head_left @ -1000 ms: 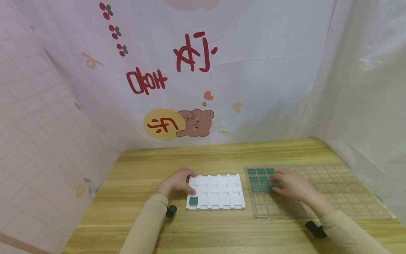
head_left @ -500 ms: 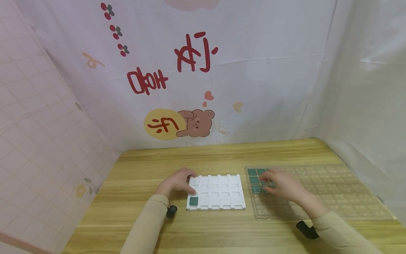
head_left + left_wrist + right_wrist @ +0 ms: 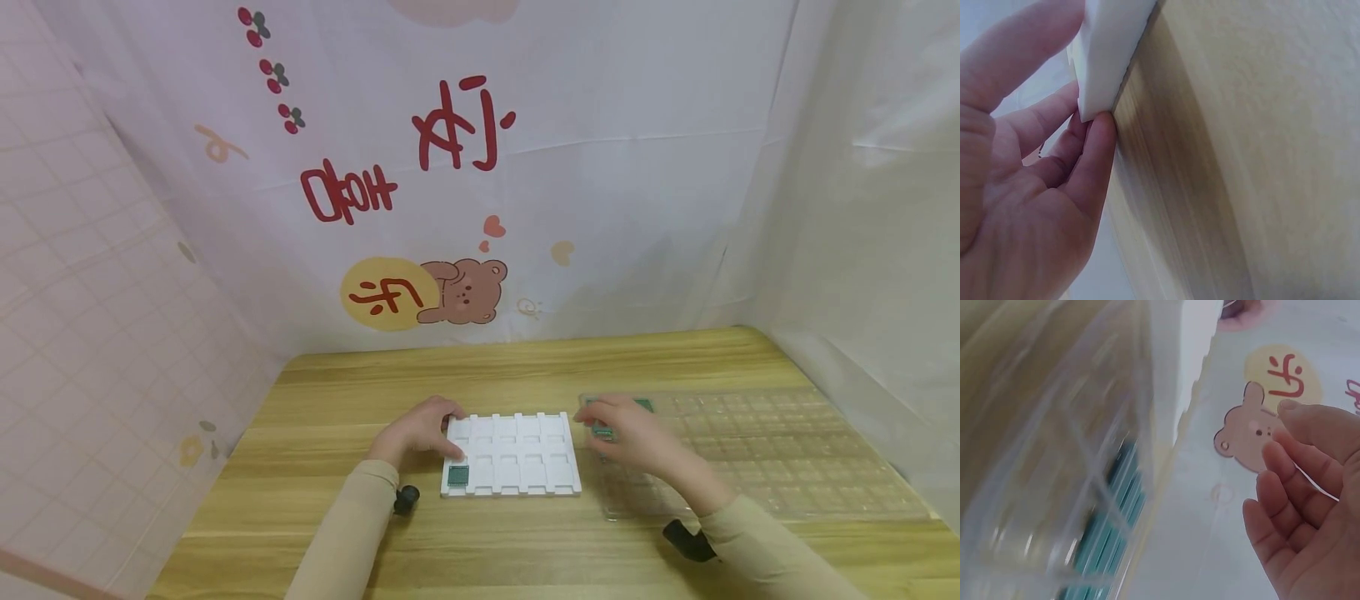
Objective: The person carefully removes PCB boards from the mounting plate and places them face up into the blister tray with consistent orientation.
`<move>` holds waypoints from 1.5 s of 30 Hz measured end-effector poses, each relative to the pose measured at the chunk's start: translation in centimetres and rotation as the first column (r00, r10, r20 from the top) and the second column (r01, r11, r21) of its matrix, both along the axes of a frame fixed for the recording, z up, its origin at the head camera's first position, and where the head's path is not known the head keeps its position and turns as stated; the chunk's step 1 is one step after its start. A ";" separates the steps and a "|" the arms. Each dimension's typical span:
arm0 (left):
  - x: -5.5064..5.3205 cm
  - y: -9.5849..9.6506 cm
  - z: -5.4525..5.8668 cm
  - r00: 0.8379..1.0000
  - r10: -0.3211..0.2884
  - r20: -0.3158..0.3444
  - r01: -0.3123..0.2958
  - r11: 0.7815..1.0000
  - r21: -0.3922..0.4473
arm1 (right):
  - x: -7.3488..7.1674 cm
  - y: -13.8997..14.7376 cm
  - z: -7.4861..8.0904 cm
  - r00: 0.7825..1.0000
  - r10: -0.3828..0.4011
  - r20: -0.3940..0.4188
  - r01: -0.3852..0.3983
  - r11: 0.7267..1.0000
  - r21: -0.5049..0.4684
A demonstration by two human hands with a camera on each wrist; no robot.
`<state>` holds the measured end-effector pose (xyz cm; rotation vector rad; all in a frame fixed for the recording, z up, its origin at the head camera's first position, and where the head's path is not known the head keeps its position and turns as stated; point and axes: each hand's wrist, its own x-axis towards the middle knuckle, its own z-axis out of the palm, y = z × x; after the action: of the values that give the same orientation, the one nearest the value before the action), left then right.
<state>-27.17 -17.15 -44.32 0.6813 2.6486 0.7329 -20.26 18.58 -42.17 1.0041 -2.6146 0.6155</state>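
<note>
My left hand [image 3: 420, 429] grips the left edge of the white compartment tray [image 3: 517, 457], its thumb at the near side and a finger on the tray's corner [image 3: 1099, 94] in the left wrist view. A green chip-like square [image 3: 457, 476] lies in the front left pocket. My right hand [image 3: 626, 432] hovers over the left end of the clear plastic tray [image 3: 757, 450], partly hiding the green squares [image 3: 643, 405] there. In the right wrist view its fingers [image 3: 1272, 506] are loosely curled with nothing visible between them; green pieces [image 3: 1113, 519] show in the clear tray.
Both trays lie on a wooden table [image 3: 510, 550] with a narrow gap between them. A white printed cloth [image 3: 637, 208] hangs behind the table, and more cloth hangs at both sides. Black straps [image 3: 688, 542] sit at the wrists.
My right hand has moved left across the clear tray, from its third column of green squares to its left edge. The left hand and white tray have stayed in place.
</note>
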 end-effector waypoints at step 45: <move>-0.3 0.1 -0.2 1.000 -0.015 -0.020 0.015 1.000 0.007 | -0.2 -13.0 -1.2 0.983 0.121 0.139 -0.128 0.991 0.041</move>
<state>-27.49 -17.08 -44.51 0.7129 2.6575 0.7353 -20.51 5.63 -43.39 1.1876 -2.7128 0.6725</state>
